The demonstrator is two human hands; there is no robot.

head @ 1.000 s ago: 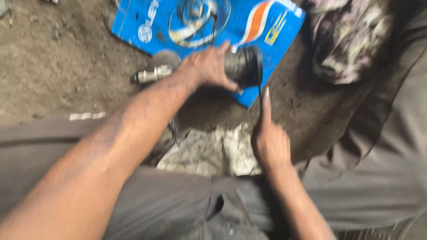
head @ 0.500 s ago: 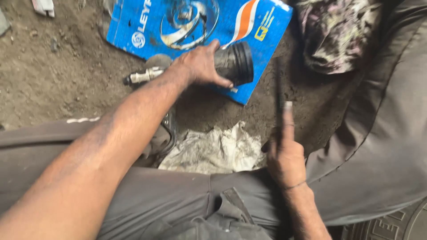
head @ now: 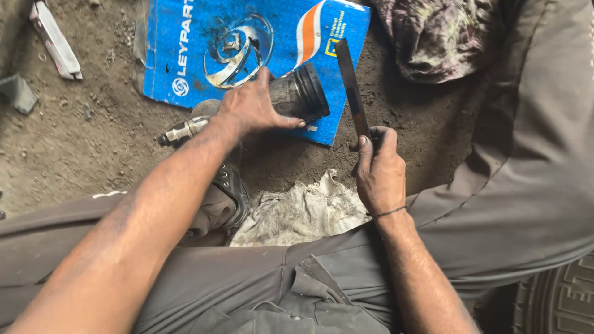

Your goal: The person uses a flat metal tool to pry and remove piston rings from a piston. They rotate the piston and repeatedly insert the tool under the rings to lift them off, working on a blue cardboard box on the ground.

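Gritty dirt floor (head: 93,142); left hand (head: 250,108) fingers wrap ribbed dark cylinder (head: 300,94), right hand (head: 378,170) fingers clamp flat metal strip (head: 351,86)

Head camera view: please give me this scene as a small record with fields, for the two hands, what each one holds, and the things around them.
left hand: left hand grips a dark ribbed cylinder
right hand: right hand holds a flat metal blade, pointing away from the person
under the cylinder: blue cardboard box, lying flat on the dirt ground
near left wrist: spark plug
between the legs: crumpled dirty cloth
top right: patterned rag
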